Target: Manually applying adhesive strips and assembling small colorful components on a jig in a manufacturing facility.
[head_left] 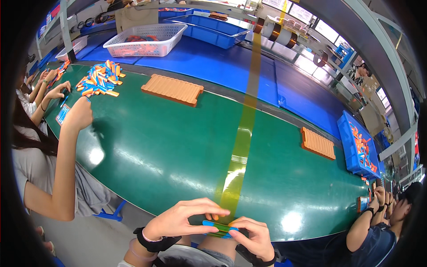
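Near the table's front edge, my two hands hold a small flat blue piece [207,223] between them, a yellow see-through film lying across its middle. My left hand [184,219] has its thumb on the piece's left end; its other fingers arch above, their tips blurred by motion. My right hand [254,238] pinches the right end between thumb and fingers. A long strip of yellow film [242,142] runs down from the rolls above the table to my hands. Orange bits show by my fingers, too small to make out.
Ridged brown trays [172,90] lie on the green table [178,142]. A pile of orange-and-blue pieces [101,79] sits far left. Film rolls [278,33] hang on a rack. A white basket [151,42] and blue bin [356,144] hold parts. Co-workers sit on both sides.
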Tool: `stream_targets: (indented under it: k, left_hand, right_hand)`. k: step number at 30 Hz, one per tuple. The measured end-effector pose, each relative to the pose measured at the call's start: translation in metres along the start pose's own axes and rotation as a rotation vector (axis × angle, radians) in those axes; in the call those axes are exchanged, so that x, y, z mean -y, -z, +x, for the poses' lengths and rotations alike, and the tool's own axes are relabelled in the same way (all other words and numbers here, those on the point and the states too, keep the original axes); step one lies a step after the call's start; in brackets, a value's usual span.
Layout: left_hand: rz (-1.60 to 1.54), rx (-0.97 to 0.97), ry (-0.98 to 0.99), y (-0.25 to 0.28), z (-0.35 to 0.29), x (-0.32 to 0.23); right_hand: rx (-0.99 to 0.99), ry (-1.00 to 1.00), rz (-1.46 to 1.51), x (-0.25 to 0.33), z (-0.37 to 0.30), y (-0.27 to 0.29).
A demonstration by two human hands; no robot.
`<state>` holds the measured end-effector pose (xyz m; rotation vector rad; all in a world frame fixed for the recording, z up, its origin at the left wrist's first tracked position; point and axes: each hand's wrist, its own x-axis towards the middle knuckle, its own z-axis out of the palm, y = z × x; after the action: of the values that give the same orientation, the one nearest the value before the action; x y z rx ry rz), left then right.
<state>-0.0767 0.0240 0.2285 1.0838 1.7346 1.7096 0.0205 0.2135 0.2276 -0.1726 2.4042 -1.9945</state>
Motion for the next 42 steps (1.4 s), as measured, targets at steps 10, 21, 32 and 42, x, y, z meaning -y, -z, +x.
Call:
stream_targets:
  k: [10, 21, 32, 42]
  left_hand:
    - [0.034, 0.103, -0.173, 0.004, 0.000, 0.009]
    - [0.046, 0.030, -0.129, -0.007, 0.001, -0.004]
    - [0.193, 0.165, -0.187, -0.002, 0.003, 0.000]
    - [0.203, 0.101, -0.244, -0.005, 0.002, 0.006]
  right_hand:
    - [0.030, 0.082, -0.038, -0.003, 0.000, 0.004]
    - [0.060, 0.124, -0.031, -0.001, -0.001, 0.004]
    - [0.056, 0.132, 0.014, -0.006, -0.002, 0.006]
    - [0.055, 0.137, 0.005, -0.006, -0.002, 0.006]
